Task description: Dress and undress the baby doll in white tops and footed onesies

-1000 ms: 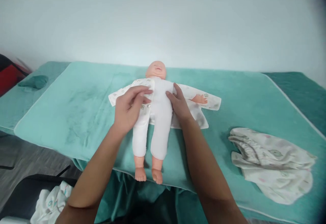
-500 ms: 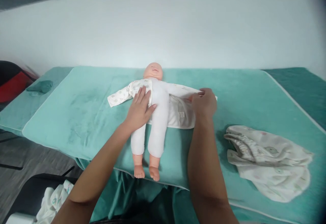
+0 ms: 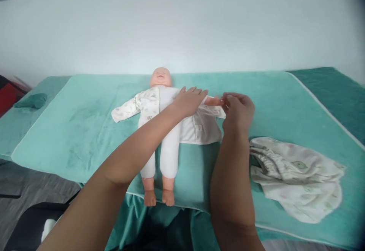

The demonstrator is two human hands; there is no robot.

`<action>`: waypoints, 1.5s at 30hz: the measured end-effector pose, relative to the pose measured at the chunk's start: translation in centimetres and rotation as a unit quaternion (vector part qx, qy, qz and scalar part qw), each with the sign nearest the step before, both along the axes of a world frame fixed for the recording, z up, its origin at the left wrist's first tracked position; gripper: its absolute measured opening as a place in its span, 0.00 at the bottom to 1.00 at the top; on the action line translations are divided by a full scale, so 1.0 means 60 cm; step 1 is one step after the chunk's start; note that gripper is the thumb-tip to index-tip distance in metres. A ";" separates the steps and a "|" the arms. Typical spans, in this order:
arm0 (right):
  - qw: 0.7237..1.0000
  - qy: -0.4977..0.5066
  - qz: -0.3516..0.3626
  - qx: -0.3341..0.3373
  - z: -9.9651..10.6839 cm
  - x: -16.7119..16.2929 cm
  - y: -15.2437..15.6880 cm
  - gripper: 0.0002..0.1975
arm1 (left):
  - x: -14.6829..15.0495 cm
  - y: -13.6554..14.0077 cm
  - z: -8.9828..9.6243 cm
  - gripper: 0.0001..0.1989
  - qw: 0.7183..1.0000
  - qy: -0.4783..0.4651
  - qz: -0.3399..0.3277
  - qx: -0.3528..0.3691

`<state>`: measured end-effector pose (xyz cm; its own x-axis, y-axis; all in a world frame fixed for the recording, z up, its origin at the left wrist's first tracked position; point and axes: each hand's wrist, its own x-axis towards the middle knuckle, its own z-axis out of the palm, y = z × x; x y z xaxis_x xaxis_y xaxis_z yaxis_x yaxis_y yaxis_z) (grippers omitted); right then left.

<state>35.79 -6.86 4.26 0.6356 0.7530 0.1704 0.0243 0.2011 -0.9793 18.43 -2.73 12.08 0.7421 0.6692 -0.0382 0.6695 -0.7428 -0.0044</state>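
Note:
A baby doll (image 3: 170,148) with a white cloth body lies on its back, head toward the wall. A white patterned baby shirt (image 3: 149,104) covers its arm and chest on the left side; the rest of the shirt spreads beneath it on the right. My left hand (image 3: 190,101) lies with fingers stretched over the doll's shoulder and upper arm on the right. My right hand (image 3: 238,110) pinches the doll's small hand, at the end of its bare forearm (image 3: 213,101). The empty sleeve end (image 3: 220,112) rests below that forearm.
Green velvety cover (image 3: 94,129) spreads over the bed. A crumpled patterned baby garment (image 3: 299,178) lies to the right. The wall (image 3: 182,23) rises behind the bed. At lower left is a dark chair (image 3: 28,224) with white cloth on it.
My left hand has moved from the doll's chest to its upper arm on the right. The sleeve has come off that forearm, and my right hand now holds the doll's hand.

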 end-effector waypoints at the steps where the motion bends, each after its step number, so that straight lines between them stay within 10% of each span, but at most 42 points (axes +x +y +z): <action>1: 0.998 0.050 0.005 0.029 0.004 0.002 -0.002 0.07 | 0.005 0.004 -0.002 0.30 1.000 0.001 0.006 0.010; 4: 0.994 0.106 0.002 0.012 0.014 -0.003 -0.006 0.10 | 0.003 0.011 -0.003 0.24 0.998 0.009 0.021 0.057; 8: 0.984 -0.078 -0.008 -0.162 0.018 -0.026 -0.009 0.09 | -0.021 0.016 0.015 0.23 0.995 0.047 0.001 0.090; 15: 0.855 -0.359 0.082 -0.364 0.024 -0.054 -0.014 0.10 | -0.055 0.022 0.059 0.20 0.989 0.097 0.039 0.104; 21: 0.950 -0.215 -0.006 -0.227 0.039 -0.040 -0.019 0.08 | -0.042 0.023 0.059 0.19 0.984 0.144 0.068 0.073; 25: 0.993 0.055 0.087 -0.052 0.068 -0.049 -0.037 0.14 | -0.025 0.030 0.040 0.18 0.982 0.132 0.119 0.062; 31: 0.944 0.184 0.273 0.029 0.091 -0.093 -0.055 0.17 | -0.012 0.046 0.009 0.30 0.984 -0.075 0.160 -0.005; 36: 0.910 0.137 0.390 0.044 0.080 -0.119 -0.052 0.24 | -0.051 0.062 0.026 0.11 0.954 -0.256 0.027 -0.154; 40: 0.871 0.094 0.482 0.030 0.079 -0.133 -0.060 0.28 | -0.116 0.065 0.049 0.12 0.946 -0.320 0.011 -0.051; 45: 0.819 0.055 0.571 0.024 0.082 -0.150 -0.070 0.22 | -0.198 0.050 0.037 0.08 0.912 -0.375 0.159 0.042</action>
